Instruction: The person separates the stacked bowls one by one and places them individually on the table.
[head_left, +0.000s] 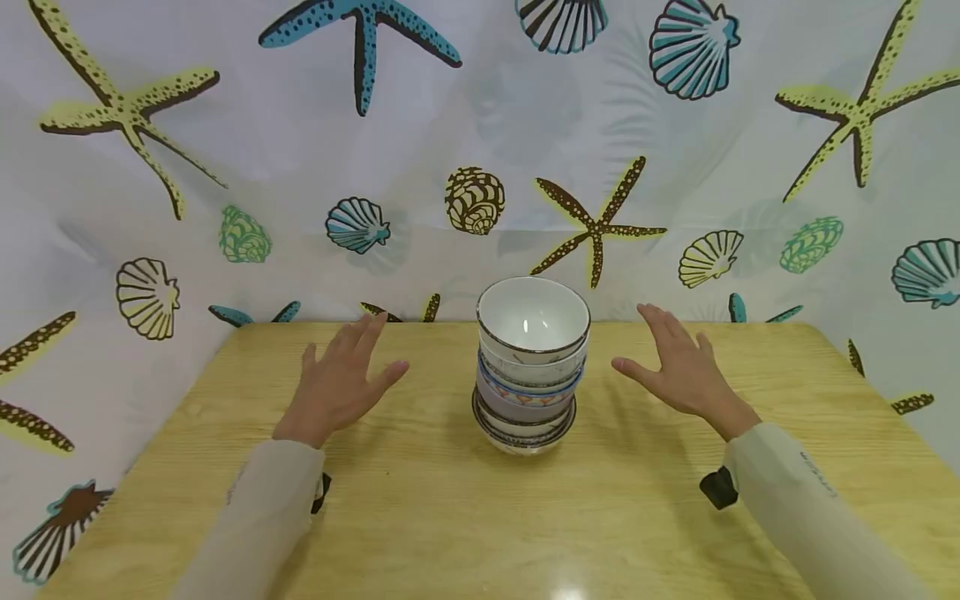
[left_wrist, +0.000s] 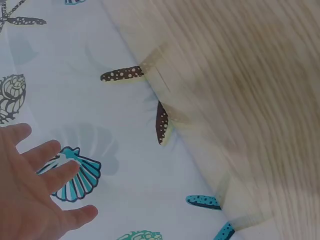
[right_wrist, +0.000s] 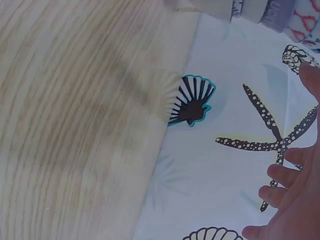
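Note:
A stack of several bowls (head_left: 531, 371) stands upright on the wooden table, between my two hands in the head view. The top bowl (head_left: 534, 317) is white inside with a dark rim; lower ones show blue-edged and patterned bands. My left hand (head_left: 337, 383) hovers left of the stack, fingers spread and holding nothing. On the other side, closer to the bowls, my right hand (head_left: 678, 367) is held with straight fingers, apart from them. Part of the stack (right_wrist: 280, 15) shows at the top right of the right wrist view. No bowl appears in the left wrist view.
The light wooden table (head_left: 450, 525) ends at a white cloth (head_left: 300, 167) printed with starfish and shells, which hangs behind and at both sides. A dark strap piece (head_left: 719, 488) sits at my right cuff.

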